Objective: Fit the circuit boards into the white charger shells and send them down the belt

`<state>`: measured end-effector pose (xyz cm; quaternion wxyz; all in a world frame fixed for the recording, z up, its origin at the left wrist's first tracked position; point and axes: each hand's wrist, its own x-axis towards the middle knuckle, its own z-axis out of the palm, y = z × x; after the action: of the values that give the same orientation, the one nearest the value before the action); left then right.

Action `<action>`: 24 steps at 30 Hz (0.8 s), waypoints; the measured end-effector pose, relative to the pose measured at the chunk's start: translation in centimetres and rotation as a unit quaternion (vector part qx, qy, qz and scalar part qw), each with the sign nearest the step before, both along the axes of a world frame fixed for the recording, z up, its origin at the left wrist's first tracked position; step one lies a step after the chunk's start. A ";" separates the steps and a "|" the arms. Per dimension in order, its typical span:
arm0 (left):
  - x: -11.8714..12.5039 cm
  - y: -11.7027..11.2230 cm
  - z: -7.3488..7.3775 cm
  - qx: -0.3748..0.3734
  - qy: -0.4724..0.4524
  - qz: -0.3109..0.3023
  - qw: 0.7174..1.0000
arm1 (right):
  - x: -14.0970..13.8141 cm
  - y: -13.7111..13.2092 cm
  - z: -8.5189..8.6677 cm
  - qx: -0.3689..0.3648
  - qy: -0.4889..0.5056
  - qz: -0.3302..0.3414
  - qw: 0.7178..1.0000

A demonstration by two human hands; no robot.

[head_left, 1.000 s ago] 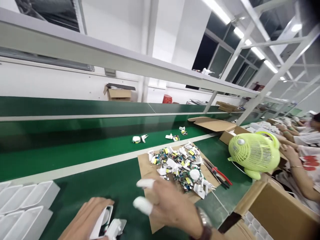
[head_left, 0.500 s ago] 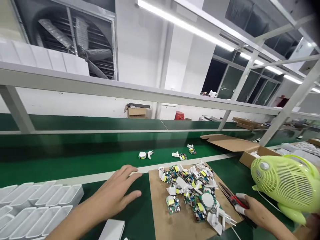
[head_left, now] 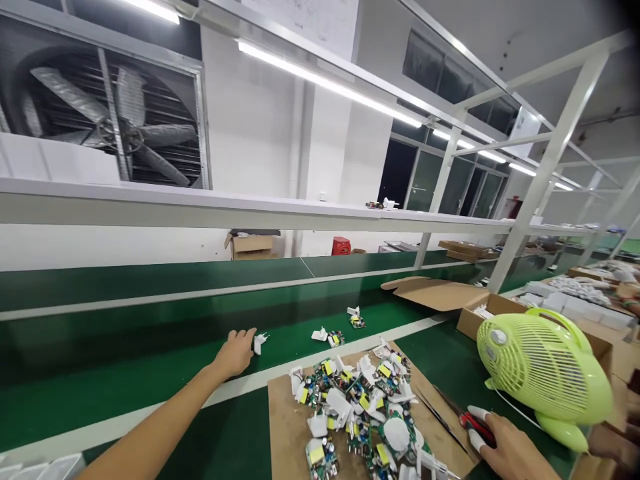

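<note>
Far left: left hand (head_left: 235, 353) stretched out over the wide green moving belt (head_left: 125, 373), fingers bent down, tips touching a small white plastic plug piece (head_left: 259, 342). Cannot tell if anything sits inside that hand.

Further right on the same belt, well apart from the hand: another small white plastic piece (head_left: 319, 335) just beside a tiny green circuit board (head_left: 335, 338), then one more little board with a white bit (head_left: 356, 321).

Nearer, in the middle: flat brown cardboard sheet (head_left: 283, 433) lying on the dark green table top (head_left: 230, 433), with a big messy pile of little green circuit boards and white plug bits (head_left: 360, 407) on it.

At the right edge of the sheet: pliers with red handles (head_left: 479, 427). Right hand (head_left: 507, 450) closed on those red handles, white rubber caps on two fingertips (head_left: 477, 413).

Just behind that hand: round lime-green plastic fan (head_left: 543, 373), with an open brown cardboard box (head_left: 480, 317) behind it.
</note>
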<state>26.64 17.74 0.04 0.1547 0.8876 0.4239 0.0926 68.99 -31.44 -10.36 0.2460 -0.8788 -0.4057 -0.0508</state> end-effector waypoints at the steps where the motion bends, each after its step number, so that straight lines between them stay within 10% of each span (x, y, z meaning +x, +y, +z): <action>1: 0.4 0.2 0.3 -0.006 -0.013 0.000 1.000 | 0.1 -0.3 -0.9 0.019 -0.031 0.014 0.999; 6: 5.5 -1.8 2.7 -0.067 -0.087 -0.092 0.990 | -0.1 -0.6 -4.3 0.087 -0.171 0.029 0.981; 14: 17.5 -9.3 3.9 -0.137 -0.077 -0.283 0.946 | -1.3 0.1 -3.8 0.067 -0.205 -0.003 0.976; 24: 18.0 -2.0 2.3 -0.087 0.089 -0.245 0.962 | -1.1 0.5 -3.9 0.069 -0.210 -0.022 0.975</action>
<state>44.63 15.78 2.37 0.2108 0.9520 0.2124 -0.0644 67.91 -30.95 -14.28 0.2144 -0.8383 -0.4242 -0.2672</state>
